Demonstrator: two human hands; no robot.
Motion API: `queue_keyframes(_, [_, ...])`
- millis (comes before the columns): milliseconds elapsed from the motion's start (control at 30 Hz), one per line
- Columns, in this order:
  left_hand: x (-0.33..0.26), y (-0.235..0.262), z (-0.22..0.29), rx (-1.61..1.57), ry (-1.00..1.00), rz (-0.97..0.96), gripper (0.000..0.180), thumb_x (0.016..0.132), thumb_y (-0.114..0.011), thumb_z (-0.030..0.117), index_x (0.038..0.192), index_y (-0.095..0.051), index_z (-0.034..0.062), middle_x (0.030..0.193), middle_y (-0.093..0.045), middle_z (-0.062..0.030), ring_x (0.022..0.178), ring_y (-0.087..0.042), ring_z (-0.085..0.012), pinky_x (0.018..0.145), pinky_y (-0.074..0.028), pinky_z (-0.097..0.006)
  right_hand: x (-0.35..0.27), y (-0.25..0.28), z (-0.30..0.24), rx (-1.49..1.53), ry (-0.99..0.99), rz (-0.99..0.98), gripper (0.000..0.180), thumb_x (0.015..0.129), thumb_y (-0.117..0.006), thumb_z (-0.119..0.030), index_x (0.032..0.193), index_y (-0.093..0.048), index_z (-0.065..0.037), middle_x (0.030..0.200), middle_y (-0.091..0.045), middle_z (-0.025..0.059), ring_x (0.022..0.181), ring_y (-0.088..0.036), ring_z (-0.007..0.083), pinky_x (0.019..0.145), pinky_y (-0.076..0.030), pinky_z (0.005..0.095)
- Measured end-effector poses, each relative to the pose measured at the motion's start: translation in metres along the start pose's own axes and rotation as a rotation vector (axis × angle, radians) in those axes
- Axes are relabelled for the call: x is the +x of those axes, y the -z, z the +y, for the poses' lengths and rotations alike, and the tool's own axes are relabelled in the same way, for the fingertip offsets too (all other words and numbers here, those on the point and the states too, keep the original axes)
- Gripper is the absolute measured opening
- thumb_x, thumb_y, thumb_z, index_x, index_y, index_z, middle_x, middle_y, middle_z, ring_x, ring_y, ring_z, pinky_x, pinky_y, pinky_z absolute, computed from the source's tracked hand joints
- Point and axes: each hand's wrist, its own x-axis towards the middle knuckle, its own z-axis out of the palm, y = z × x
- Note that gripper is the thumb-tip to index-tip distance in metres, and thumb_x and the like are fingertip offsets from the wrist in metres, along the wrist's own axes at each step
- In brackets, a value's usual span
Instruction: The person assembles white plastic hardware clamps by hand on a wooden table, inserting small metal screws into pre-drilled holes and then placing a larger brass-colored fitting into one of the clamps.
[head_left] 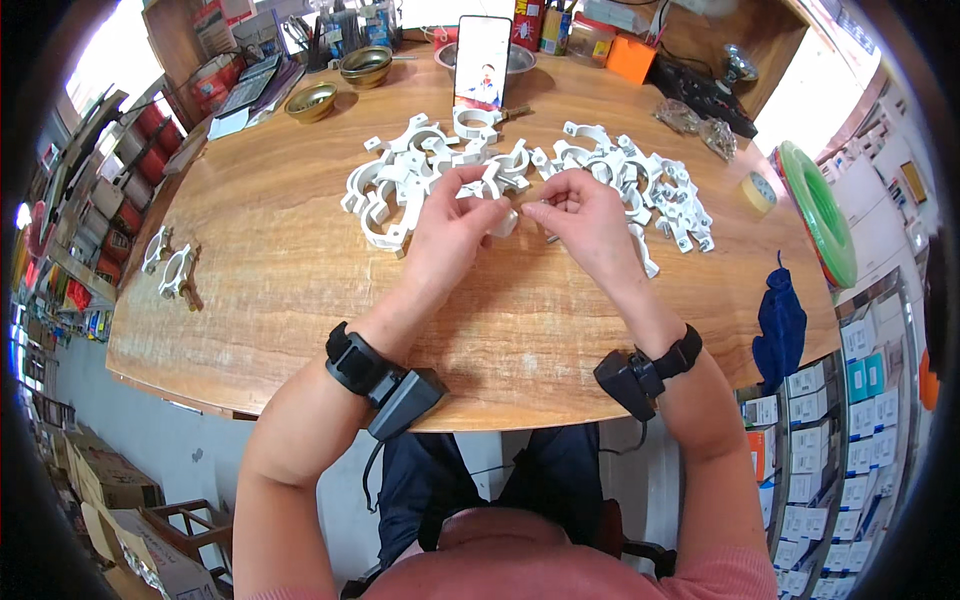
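Note:
Over the middle of the table, my left hand (448, 222) grips a white plastic pipe clamp (505, 222) between thumb and fingers. Close beside it, my right hand (583, 218) is closed in a pinch; a small thing at its fingertips looks like a screw, but is too small to be sure. A heap of white pipe clamps (375, 195) lies beyond my left hand. Behind my right hand spreads a second heap of white clamp pieces (660, 190), some with metal screws in them. Two clamps (176, 271) lie apart at the table's left.
A lit phone (483, 60) stands upright behind the heaps. Brass-coloured bowls (311, 103) sit at the back left. Plastic bags of small parts (697, 127), a tape roll (759, 192) and a dark blue cloth (780, 325) lie to the right. Stocked shelves (860, 430) flank the table.

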Motion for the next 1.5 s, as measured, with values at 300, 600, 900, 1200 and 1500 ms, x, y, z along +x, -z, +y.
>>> queue_keyframes(300, [-0.001,0.007,0.014,-0.238,0.166,-0.12,0.033,0.079,-0.047,0.02,0.105,-0.048,0.0004,0.075,-0.059,-0.0074,0.066,-0.052,-0.0112,0.057,-0.039,-0.022,0.003,0.003,0.022,-0.429,0.078,-0.294,0.02,0.068,-0.067,-0.011,0.083,-0.062,0.001,0.068,-0.061,0.0124,0.062,-0.057,0.0178,0.06,-0.044,0.0275])
queue_keyframes(600, [0.0,0.01,0.015,-0.4,0.175,-0.188,0.038,0.082,-0.043,0.019,0.113,-0.044,-0.0022,0.077,-0.056,-0.0084,0.063,-0.05,-0.0134,0.059,-0.039,-0.024,0.003,0.001,0.019,-0.666,0.138,-0.305,0.025,0.068,-0.067,-0.026,0.087,-0.064,-0.009,0.077,-0.063,0.0121,0.071,-0.06,0.0264,0.064,-0.047,0.0343])
queue_keyframes(900, [0.001,0.008,0.011,-0.369,0.294,-0.251,0.021,0.085,-0.041,0.017,0.094,-0.051,0.0001,0.072,-0.054,-0.0054,0.063,-0.05,-0.0134,0.061,-0.042,-0.027,0.001,0.004,-0.009,0.134,0.011,-0.156,0.023,0.082,-0.056,-0.016,0.099,-0.059,0.001,0.068,-0.058,0.0018,0.058,-0.052,0.0058,0.047,-0.042,0.0191])
queue_keyframes(1200, [-0.004,0.003,0.016,-0.475,0.283,-0.26,0.022,0.086,-0.045,0.02,0.095,-0.054,0.0014,0.073,-0.056,-0.0039,0.065,-0.052,-0.0112,0.057,-0.041,-0.025,-0.001,0.003,-0.009,0.187,0.002,-0.127,0.02,0.081,-0.057,-0.012,0.097,-0.059,0.0,0.073,-0.061,0.0035,0.061,-0.055,0.0071,0.05,-0.045,0.019])
queue_keyframes(1500, [-0.003,0.002,0.013,-0.395,0.231,-0.274,0.025,0.087,-0.046,0.02,0.105,-0.052,0.0036,0.079,-0.057,-0.0008,0.069,-0.052,-0.0078,0.058,-0.041,-0.022,-0.002,0.004,-0.014,0.323,-0.103,-0.167,0.013,0.08,-0.057,-0.008,0.09,-0.057,0.001,0.076,-0.061,0.0052,0.065,-0.058,0.0091,0.053,-0.047,0.0203])
